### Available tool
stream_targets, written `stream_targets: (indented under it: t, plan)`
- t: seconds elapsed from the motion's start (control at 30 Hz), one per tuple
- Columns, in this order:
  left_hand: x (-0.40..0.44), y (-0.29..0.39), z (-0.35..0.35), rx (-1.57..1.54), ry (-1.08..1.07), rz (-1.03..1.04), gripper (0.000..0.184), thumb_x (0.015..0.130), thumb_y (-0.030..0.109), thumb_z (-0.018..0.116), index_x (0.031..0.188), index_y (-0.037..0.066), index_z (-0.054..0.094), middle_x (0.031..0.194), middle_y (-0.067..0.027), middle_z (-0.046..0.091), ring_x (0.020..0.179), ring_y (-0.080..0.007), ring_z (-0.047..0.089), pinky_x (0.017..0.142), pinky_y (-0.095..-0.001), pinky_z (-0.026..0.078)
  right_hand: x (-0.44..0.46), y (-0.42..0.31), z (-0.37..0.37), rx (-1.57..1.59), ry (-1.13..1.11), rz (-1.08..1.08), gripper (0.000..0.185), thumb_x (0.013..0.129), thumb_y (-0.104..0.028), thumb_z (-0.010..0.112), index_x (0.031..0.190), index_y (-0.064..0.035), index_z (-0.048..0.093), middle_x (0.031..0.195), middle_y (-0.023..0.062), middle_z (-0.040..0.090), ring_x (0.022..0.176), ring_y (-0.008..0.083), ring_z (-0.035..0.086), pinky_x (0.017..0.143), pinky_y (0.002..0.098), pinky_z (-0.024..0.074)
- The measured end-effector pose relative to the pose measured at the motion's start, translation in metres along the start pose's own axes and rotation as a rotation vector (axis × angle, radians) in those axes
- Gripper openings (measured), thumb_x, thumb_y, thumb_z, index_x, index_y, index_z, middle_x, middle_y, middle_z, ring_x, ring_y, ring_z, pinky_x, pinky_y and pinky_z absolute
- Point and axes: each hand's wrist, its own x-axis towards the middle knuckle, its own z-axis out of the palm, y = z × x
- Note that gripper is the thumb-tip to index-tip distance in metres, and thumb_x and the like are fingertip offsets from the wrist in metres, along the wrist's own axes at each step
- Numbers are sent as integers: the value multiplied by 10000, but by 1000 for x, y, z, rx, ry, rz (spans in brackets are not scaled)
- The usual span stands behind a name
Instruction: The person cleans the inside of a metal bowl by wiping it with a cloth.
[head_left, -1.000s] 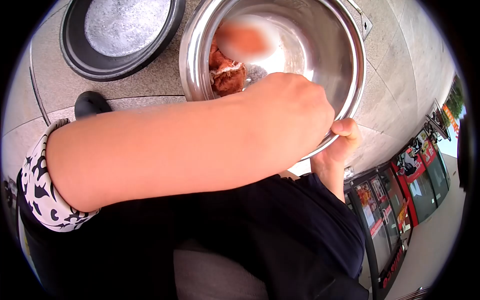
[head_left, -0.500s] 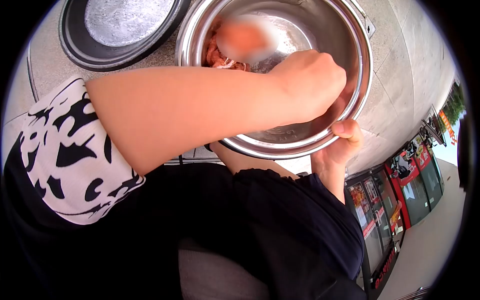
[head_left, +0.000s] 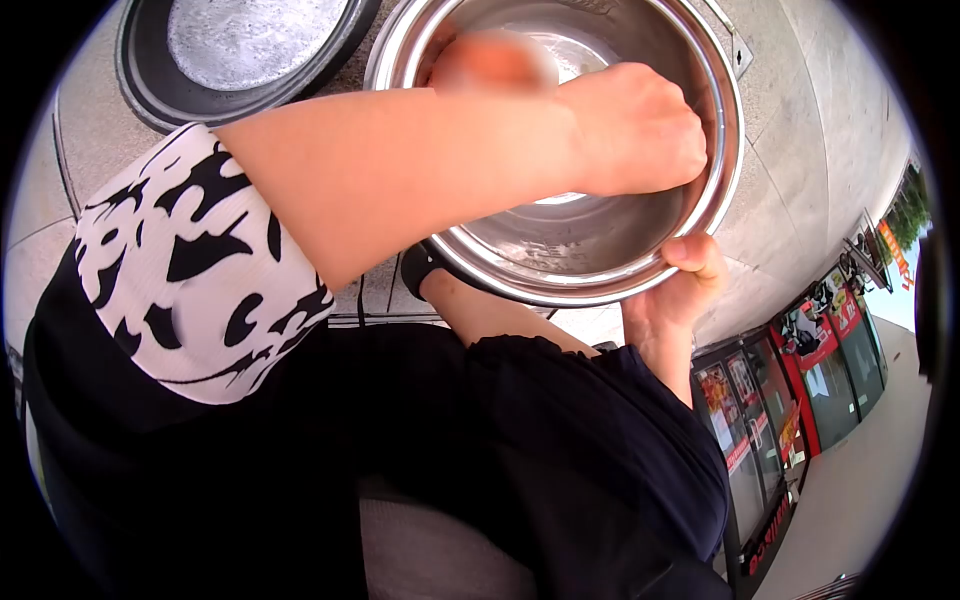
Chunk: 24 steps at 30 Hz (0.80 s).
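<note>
A wide, shiny metal bowl (head_left: pixel 725 150) fills the upper middle. My left hand (head_left: pixel 640 130), with a black-and-white cuff on its arm, is closed inside the bowl near the right wall; its fingertips and anything in them are hidden. My right hand (head_left: pixel 680 280) grips the lower right rim, thumb over the edge. Behind my left forearm, a blurred reddish-orange patch (head_left: pixel 490 62) shows at the bowl's upper left. Wet streaks mark the bare metal inside the bowl.
A black tub (head_left: pixel 150 95) with foamy, greyish contents stands at the upper left on stone paving (head_left: pixel 800 160). My bare leg (head_left: pixel 490 315) and dark shoe are below the bowl. Shop doors (head_left: pixel 740 420) with red signs appear sideways at the right.
My left hand has moved up and right inside the bowl, still closed, and its forearm now covers the reddish-brown pieces seen earlier. My right hand has stayed on the rim.
</note>
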Motion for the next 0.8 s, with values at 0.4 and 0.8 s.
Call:
stream_targets:
  t: [0.4, 0.8]
  plan:
    - [-11, 10, 3, -169, -88, -7, 88, 688, 86, 592, 747, 29, 623, 719, -100, 631, 713, -271, 651, 624, -373, 529, 7, 0, -7, -47, -79, -2, 683, 562, -157, 504, 1206, 72, 489, 1196, 171, 562, 1096, 296, 518, 988, 371, 382]
    - [-12, -17, 24, -101, 113, -21, 116, 728, 111, 609, 671, 33, 545, 676, -89, 578, 685, -278, 627, 601, -372, 519, 21, 18, -11, -45, -13, -2, 700, 538, -131, 490, 1213, 54, 470, 1140, 163, 572, 1056, 291, 538, 972, 366, 404]
